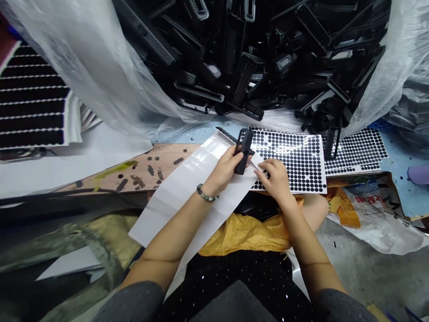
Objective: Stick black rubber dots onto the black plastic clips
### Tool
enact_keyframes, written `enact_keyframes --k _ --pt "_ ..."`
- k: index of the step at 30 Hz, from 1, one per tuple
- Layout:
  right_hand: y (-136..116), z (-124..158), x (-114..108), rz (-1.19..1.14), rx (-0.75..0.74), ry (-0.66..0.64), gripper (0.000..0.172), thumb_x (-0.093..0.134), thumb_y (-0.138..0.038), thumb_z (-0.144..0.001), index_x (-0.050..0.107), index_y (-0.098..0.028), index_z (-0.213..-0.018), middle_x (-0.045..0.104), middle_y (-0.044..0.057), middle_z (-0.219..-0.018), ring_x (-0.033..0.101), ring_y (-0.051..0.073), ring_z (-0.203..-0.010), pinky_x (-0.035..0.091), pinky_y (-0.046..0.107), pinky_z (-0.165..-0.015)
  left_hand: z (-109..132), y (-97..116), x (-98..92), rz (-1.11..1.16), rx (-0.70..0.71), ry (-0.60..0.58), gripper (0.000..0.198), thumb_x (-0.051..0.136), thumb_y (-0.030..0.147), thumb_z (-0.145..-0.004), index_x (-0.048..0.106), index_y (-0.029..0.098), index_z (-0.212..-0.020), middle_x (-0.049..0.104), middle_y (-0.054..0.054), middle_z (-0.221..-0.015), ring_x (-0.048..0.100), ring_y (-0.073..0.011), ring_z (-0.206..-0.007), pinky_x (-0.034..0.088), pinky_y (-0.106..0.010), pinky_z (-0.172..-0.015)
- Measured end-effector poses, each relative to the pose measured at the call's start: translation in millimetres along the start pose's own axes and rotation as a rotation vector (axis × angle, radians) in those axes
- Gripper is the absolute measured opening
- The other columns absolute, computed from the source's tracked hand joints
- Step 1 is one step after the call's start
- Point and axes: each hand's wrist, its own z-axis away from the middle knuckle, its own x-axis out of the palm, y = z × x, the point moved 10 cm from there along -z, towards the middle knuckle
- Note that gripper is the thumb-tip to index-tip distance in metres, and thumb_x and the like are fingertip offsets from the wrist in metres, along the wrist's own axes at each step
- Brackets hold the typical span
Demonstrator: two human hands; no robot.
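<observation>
My left hand, a beaded bracelet at its wrist, is closed around a black plastic part with a slotted, frame-like side. Under that hand a long white backing sheet slants down toward my lap. My right hand is just to the right, its thumb and fingertips pinched at the lifted edge of the white sheet. Beneath and beyond it lies a sheet of round black stickers, with a few bare spots among the dots. The fingertips behind the black part are hidden.
A clear plastic bag full of black plastic parts fills the far side. Another dotted sheet lies right; striped black sheets are stacked left. A yellow woven sack is below the table edge, and a purple object sits far right.
</observation>
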Motion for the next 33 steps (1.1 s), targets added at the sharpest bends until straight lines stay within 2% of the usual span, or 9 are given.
enact_keyframes --k 4,6,9,12,15,18,24,29,33 --pt "5.3 -18.7 -8.1 -0.051 0.082 0.103 0.021 0.053 -0.031 -0.093 0.068 -0.020 -0.102 0.062 0.013 -0.109 0.059 0.026 -0.103 0.048 0.044 -0.094 -3.2 -16.6 -11.6 0.013 -0.102 0.114 0.025 0.067 0.029 -0.081 0.055 0.019 -0.101 0.069 -0.005 -0.101 0.072 -0.0149 -0.087 0.057 -0.021 -0.067" --pt "3.0 -32.8 0.3 -0.006 0.102 0.070 0.019 0.058 -0.028 -0.089 0.067 -0.019 -0.103 0.060 0.015 -0.116 0.056 0.029 -0.108 0.047 0.046 -0.096 -2.5 -18.0 -13.4 0.026 -0.128 0.137 0.023 0.065 0.027 -0.082 0.056 0.019 -0.101 0.070 -0.004 -0.096 0.072 -0.0137 -0.083 0.057 -0.020 -0.064" --pt "-3.3 -46.9 17.1 -0.009 0.099 -0.029 0.009 0.060 -0.021 -0.086 0.067 -0.019 -0.090 0.060 0.015 -0.117 0.055 0.029 -0.109 0.047 0.046 -0.096 -2.0 -17.6 -14.7 0.047 -0.165 0.151 0.018 0.063 0.024 -0.082 0.056 0.018 -0.098 0.070 -0.003 -0.089 0.072 -0.0134 -0.080 0.056 -0.019 -0.061" --pt "-5.4 -48.7 16.7 -0.194 0.085 -0.048 0.009 0.060 -0.019 -0.085 0.063 -0.020 -0.077 0.060 0.011 -0.110 0.058 0.025 -0.103 0.050 0.042 -0.092 -3.2 -13.8 -15.2 0.051 -0.163 0.116 0.020 0.065 0.026 -0.080 0.057 0.018 -0.097 0.071 -0.004 -0.092 0.072 -0.0149 -0.081 0.056 -0.020 -0.060" --pt "0.3 -45.7 3.4 -0.502 0.115 -0.012 0.012 0.065 -0.031 -0.083 0.061 -0.023 -0.074 0.060 0.007 -0.106 0.059 0.022 -0.100 0.053 0.039 -0.086 -1.5 -7.7 -12.9 0.021 -0.139 0.029 0.027 0.066 0.029 -0.076 0.058 0.018 -0.099 0.072 -0.005 -0.093 0.073 -0.0163 -0.077 0.054 -0.020 -0.054" --pt "-0.8 -44.8 -7.8 -0.674 0.131 0.000 0.022 0.068 -0.044 -0.079 0.062 -0.023 -0.074 0.060 0.006 -0.107 0.059 0.022 -0.105 0.052 0.039 -0.087 6.3 0.9 -7.9 -0.024 -0.109 -0.057 0.034 0.066 0.032 -0.073 0.061 0.017 -0.103 0.073 -0.004 -0.090 0.072 -0.0160 -0.071 0.051 -0.019 -0.050" --pt "-21.0 -45.3 -18.4 -0.741 0.101 -0.016 0.032 0.069 -0.053 -0.076 0.063 -0.023 -0.069 0.058 0.006 -0.107 0.058 0.022 -0.104 0.054 0.037 -0.083 22.2 20.9 0.1 -0.109 -0.035 -0.109 0.040 0.067 0.035 -0.071 0.066 0.014 -0.106 0.073 -0.006 -0.092 0.071 -0.0180 -0.070 0.052 -0.022 -0.051" --pt "-27.0 -41.6 -25.1 -0.686 0.101 -0.014 0.027 0.070 -0.048 -0.077 0.064 -0.022 -0.069 0.058 0.006 -0.108 0.059 0.021 -0.100 0.056 0.035 -0.077 25.7 28.6 2.2 -0.130 0.020 -0.119 0.038 0.068 0.033 -0.074 0.067 0.014 -0.107 0.073 -0.006 -0.089 0.071 -0.0179 -0.069 0.053 -0.022 -0.050" --pt "-30.6 -38.2 -32.6 -0.592 0.070 0.042 0.020 0.068 -0.040 -0.081 0.064 -0.023 -0.071 0.058 0.006 -0.106 0.059 0.019 -0.095 0.056 0.033 -0.073 29.0 30.3 4.7 -0.189 0.061 -0.114 0.039 0.067 0.035 -0.076 0.067 0.015 -0.110 0.072 -0.007 -0.093 0.072 -0.0190 -0.072 0.054 -0.023 -0.051"
